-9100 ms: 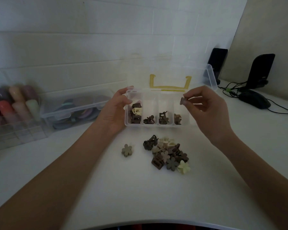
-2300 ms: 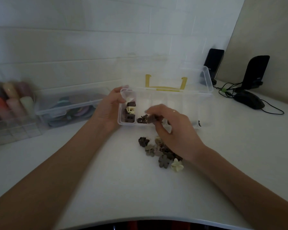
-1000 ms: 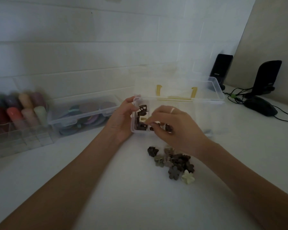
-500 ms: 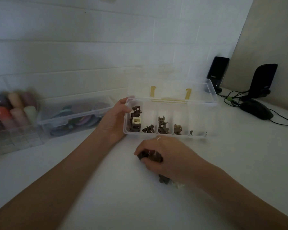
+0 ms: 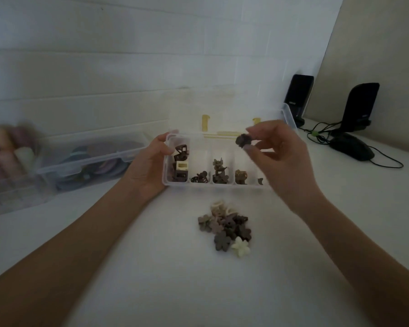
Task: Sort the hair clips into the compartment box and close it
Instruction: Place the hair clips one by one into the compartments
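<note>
Two hands work at the box. The left hand grips the box's left end, thumb curled over its rim, fingers hidden behind the wall. The right hand hangs above the box's right half, thumb and forefinger pinching a dark flower clip; the other fingers curl loosely below. Under that pinch, five compartments hold sorted clips. Below the right wrist, toward the person, the pile lies on the table. The lid stands open behind the fingertips.
</note>
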